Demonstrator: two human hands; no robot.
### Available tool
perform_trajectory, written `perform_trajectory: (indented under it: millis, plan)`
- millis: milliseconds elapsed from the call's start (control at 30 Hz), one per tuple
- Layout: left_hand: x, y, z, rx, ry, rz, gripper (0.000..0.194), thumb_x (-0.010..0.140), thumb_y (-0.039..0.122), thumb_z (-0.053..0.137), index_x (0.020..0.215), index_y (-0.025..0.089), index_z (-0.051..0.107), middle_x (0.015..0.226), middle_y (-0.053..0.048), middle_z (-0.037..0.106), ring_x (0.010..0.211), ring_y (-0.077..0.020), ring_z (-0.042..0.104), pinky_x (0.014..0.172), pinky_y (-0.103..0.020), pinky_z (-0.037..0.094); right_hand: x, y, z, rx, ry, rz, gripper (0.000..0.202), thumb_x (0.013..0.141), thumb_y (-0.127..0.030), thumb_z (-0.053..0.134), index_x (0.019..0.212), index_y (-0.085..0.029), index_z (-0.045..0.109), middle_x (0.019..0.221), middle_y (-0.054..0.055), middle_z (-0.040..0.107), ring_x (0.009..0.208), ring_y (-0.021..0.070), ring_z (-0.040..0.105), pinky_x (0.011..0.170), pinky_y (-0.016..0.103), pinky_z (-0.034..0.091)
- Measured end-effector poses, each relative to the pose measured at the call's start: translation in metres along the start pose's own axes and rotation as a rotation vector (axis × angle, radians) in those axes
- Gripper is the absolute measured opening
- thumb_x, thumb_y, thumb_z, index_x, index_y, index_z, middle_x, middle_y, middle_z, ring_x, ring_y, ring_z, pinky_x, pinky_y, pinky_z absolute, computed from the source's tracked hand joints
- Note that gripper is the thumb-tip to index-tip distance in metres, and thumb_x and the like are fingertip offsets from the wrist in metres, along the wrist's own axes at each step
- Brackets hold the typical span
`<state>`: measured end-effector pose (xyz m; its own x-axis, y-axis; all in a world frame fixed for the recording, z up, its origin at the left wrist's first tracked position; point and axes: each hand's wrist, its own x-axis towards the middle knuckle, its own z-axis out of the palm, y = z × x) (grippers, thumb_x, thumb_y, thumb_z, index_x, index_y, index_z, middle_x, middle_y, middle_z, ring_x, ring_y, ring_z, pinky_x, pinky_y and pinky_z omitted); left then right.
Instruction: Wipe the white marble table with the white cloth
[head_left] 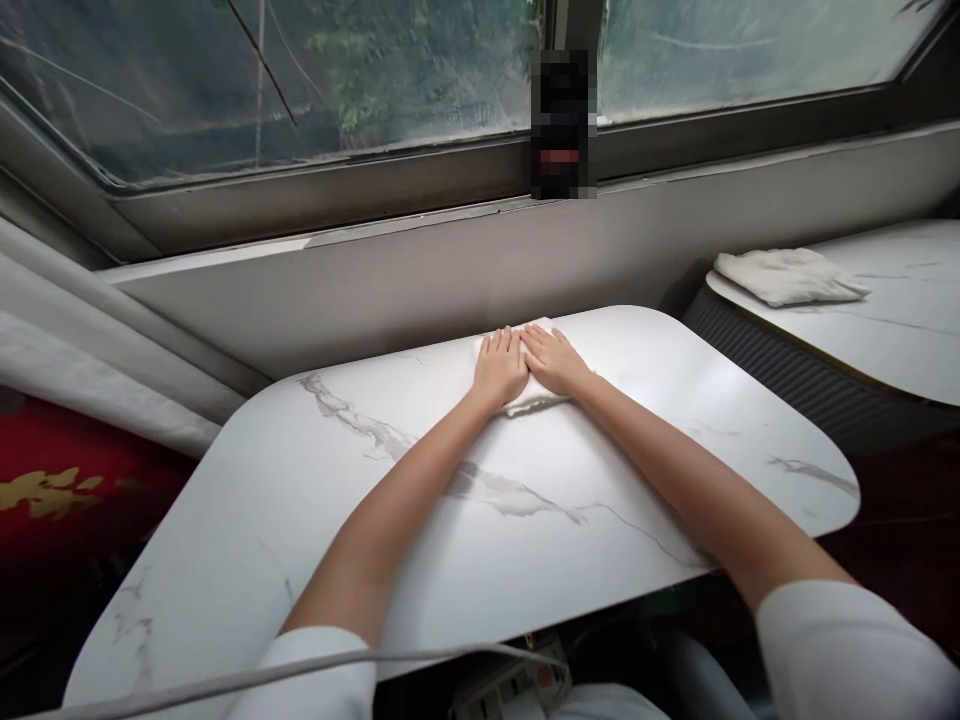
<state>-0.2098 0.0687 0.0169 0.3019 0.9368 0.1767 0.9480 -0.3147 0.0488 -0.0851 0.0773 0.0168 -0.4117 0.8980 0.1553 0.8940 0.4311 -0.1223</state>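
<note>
A folded white cloth lies on the white marble-patterned table, close to its far edge. Both hands rest side by side on this cloth, palms down, with the thumbs meeting. My left hand covers its left part, fingers stretched out flat and pointing away. My right hand lies flat over the right part, its fingers extended toward the far left. Much of the cloth is hidden beneath the hands.
A second marbled table at the right bears another white cloth. Behind stands a low wall under windows, with a blurred dark object on the sill. A grey cable crosses the near left. White curtain hangs left.
</note>
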Motion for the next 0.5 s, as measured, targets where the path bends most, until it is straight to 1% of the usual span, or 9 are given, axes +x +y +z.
perform_trajectory:
  millis: [33, 100, 167, 233, 300, 367, 433, 500]
  plan:
    - [0.011, -0.004, 0.002, 0.005, 0.008, -0.038, 0.052, 0.096, 0.025, 0.024, 0.143, 0.004, 0.031, 0.15, -0.013, 0.029, 0.139, -0.0229, 0.026, 0.115, -0.038, 0.014, 0.015, 0.005, 0.002, 0.01, -0.005, -0.016, 0.054, 0.092, -0.024, 0.024, 0.144, -0.007, 0.032, 0.151, 0.012, 0.029, 0.14, 0.0209, 0.023, 0.113, 0.043, 0.016]
    - [0.025, -0.007, 0.005, 0.011, 0.021, -0.089, 0.052, 0.096, 0.025, 0.025, 0.143, 0.005, 0.032, 0.15, -0.013, 0.031, 0.138, -0.0228, 0.027, 0.115, -0.038, 0.014, 0.034, 0.013, 0.005, 0.022, 0.0, -0.04, 0.054, 0.092, -0.023, 0.026, 0.143, -0.006, 0.033, 0.151, 0.012, 0.03, 0.139, 0.0211, 0.024, 0.113, 0.043, 0.016]
    - [0.03, -0.004, 0.008, 0.007, 0.04, -0.122, 0.052, 0.096, 0.025, 0.025, 0.143, 0.005, 0.033, 0.149, -0.012, 0.032, 0.138, -0.0225, 0.028, 0.115, -0.038, 0.014, 0.04, 0.02, 0.007, 0.02, 0.017, -0.059, 0.054, 0.092, -0.023, 0.026, 0.142, -0.006, 0.034, 0.15, 0.013, 0.031, 0.139, 0.0215, 0.025, 0.113, 0.044, 0.017]
    - [0.028, 0.001, 0.01, -0.001, 0.063, -0.147, 0.051, 0.096, 0.026, 0.024, 0.143, 0.005, 0.033, 0.149, -0.012, 0.032, 0.138, -0.0221, 0.028, 0.115, -0.038, 0.014, 0.037, 0.024, 0.009, 0.007, 0.037, -0.086, 0.054, 0.092, -0.023, 0.025, 0.143, -0.006, 0.034, 0.15, 0.014, 0.031, 0.139, 0.0217, 0.025, 0.113, 0.044, 0.019]
    - [0.02, 0.01, 0.009, -0.009, 0.08, -0.161, 0.052, 0.096, 0.026, 0.025, 0.143, 0.005, 0.033, 0.149, -0.013, 0.032, 0.138, -0.0223, 0.027, 0.115, -0.039, 0.015, 0.026, 0.027, 0.01, -0.002, 0.057, -0.117, 0.054, 0.092, -0.023, 0.025, 0.142, -0.006, 0.035, 0.149, 0.014, 0.033, 0.139, 0.0218, 0.026, 0.112, 0.044, 0.02]
    - [0.007, 0.022, 0.008, -0.022, 0.081, -0.158, 0.052, 0.096, 0.026, 0.025, 0.143, 0.005, 0.033, 0.149, -0.014, 0.032, 0.138, -0.023, 0.027, 0.115, -0.04, 0.014, 0.008, 0.03, 0.009, -0.001, 0.076, -0.139, 0.053, 0.092, -0.024, 0.024, 0.142, -0.007, 0.037, 0.148, 0.013, 0.035, 0.138, 0.0219, 0.028, 0.112, 0.045, 0.022]
    - [-0.01, 0.04, 0.005, -0.04, 0.076, -0.135, 0.052, 0.097, 0.026, 0.025, 0.143, 0.004, 0.032, 0.149, -0.015, 0.032, 0.138, -0.0238, 0.026, 0.115, -0.041, 0.014, -0.018, 0.035, 0.007, -0.002, 0.093, -0.15, 0.053, 0.092, -0.024, 0.024, 0.141, -0.008, 0.037, 0.148, 0.013, 0.035, 0.138, 0.0218, 0.028, 0.112, 0.045, 0.023]
    - [-0.031, 0.062, 0.002, -0.057, 0.065, -0.091, 0.052, 0.097, 0.026, 0.025, 0.143, 0.003, 0.032, 0.149, -0.016, 0.031, 0.139, -0.0249, 0.025, 0.115, -0.042, 0.013, -0.054, 0.039, 0.003, -0.009, 0.105, -0.15, 0.053, 0.093, -0.024, 0.022, 0.142, -0.009, 0.036, 0.148, 0.013, 0.034, 0.138, 0.0213, 0.027, 0.112, 0.045, 0.024]
